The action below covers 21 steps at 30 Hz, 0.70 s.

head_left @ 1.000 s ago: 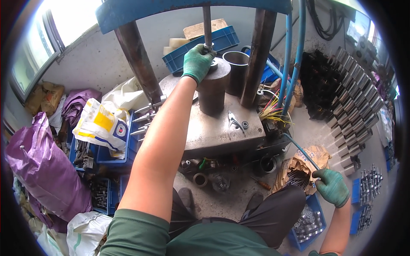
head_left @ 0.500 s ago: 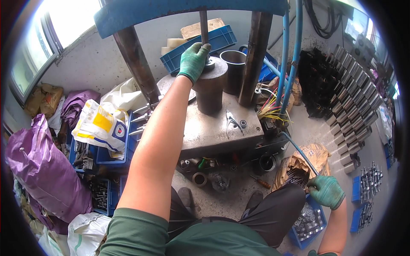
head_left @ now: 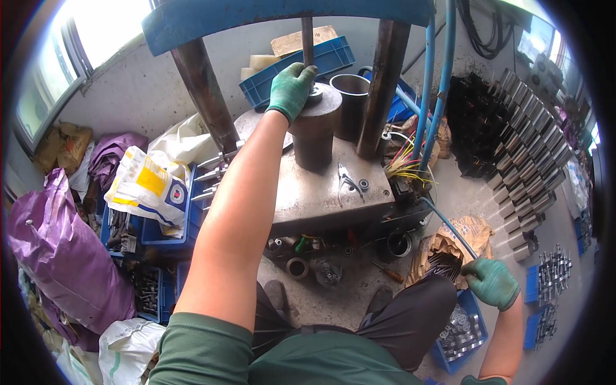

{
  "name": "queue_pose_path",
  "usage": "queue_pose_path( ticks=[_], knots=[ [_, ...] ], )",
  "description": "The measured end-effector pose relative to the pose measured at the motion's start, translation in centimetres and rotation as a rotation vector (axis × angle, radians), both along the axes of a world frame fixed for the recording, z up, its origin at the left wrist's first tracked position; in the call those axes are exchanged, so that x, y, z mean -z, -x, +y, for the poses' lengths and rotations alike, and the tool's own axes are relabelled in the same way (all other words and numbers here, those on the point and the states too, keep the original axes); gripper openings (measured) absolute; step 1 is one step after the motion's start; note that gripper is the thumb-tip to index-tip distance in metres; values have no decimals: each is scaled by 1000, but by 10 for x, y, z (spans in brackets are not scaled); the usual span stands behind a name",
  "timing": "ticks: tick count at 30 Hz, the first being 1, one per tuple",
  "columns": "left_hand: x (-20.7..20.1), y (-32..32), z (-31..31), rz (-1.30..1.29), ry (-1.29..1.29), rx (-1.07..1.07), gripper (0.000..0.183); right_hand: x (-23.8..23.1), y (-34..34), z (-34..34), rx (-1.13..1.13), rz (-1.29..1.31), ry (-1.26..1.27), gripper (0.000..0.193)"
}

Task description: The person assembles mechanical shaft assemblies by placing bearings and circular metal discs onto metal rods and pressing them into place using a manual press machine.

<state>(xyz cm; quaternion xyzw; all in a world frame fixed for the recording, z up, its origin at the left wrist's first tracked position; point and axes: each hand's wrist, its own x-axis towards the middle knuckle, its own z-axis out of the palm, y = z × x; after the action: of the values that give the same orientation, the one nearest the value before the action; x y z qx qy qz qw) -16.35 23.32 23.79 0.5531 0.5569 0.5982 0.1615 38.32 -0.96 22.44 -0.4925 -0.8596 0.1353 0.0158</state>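
My left hand (head_left: 292,90), in a green glove, reaches far forward onto the top of a dark steel cylinder (head_left: 314,138). The cylinder stands upright on the grey press table (head_left: 321,192). My fingers curl around a small round piece (head_left: 315,96) on the cylinder top, where a thin vertical rod (head_left: 307,38) comes down from the blue press beam (head_left: 282,19). My right hand (head_left: 491,282), also gloved, hangs low at the right. It is closed at the end of a thin blue rod (head_left: 449,226), above a blue bin of metal parts (head_left: 459,330).
Two rusty press columns (head_left: 199,90) (head_left: 385,77) flank the cylinder. An open steel tube (head_left: 350,102) and a blue crate (head_left: 333,58) stand behind. Pliers (head_left: 346,179) lie on the table. Rows of steel cylinders (head_left: 526,160) fill the right; bags (head_left: 61,256) and bins the left.
My left hand has shifted slightly left on the cylinder top. My right hand has stayed almost in place, dipping and rising a little.
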Motion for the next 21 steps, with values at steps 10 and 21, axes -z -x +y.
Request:
queue_pose_path(
  ticks=[10, 21],
  knots=[
    [0, 0, -2, -11, -5, -3, 35, -7, 5, 4, 83, 67, 6, 29],
    [4, -1, 2, 31, -64, -3, 32, -15, 12, 16, 175, 280, -268, 22]
  ],
)
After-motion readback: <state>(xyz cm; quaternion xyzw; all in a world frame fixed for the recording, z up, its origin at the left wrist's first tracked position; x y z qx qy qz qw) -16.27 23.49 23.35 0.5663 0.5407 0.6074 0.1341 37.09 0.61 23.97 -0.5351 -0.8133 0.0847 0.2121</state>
